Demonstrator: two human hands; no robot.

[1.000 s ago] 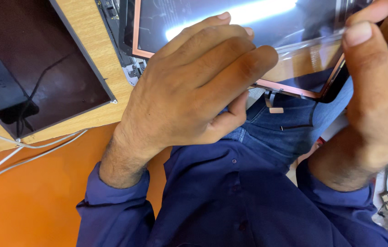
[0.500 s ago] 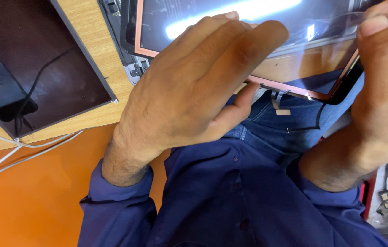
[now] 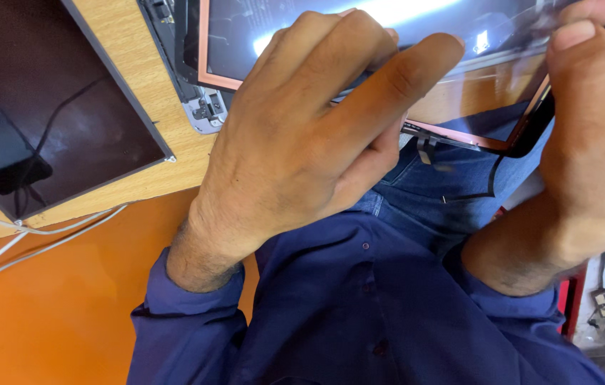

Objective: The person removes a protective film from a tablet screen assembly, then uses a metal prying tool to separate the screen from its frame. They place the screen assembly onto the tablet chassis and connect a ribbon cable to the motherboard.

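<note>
Copper-edged glossy panel (image 3: pixel 359 21) lies at twelve o'clock, long axis crosswise; left hand (image 3: pixel 302 150) pinches its near edge, right hand (image 3: pixel 595 135) grips its corner.

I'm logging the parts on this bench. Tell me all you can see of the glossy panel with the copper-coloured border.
The panel is flat, dark and glossy, reflecting a bright light, with a thin copper-coloured border. It lies at the wooden table's edge, one corner jutting over the person's lap. The left hand rests across it; the right hand grips its right corner.
</note>
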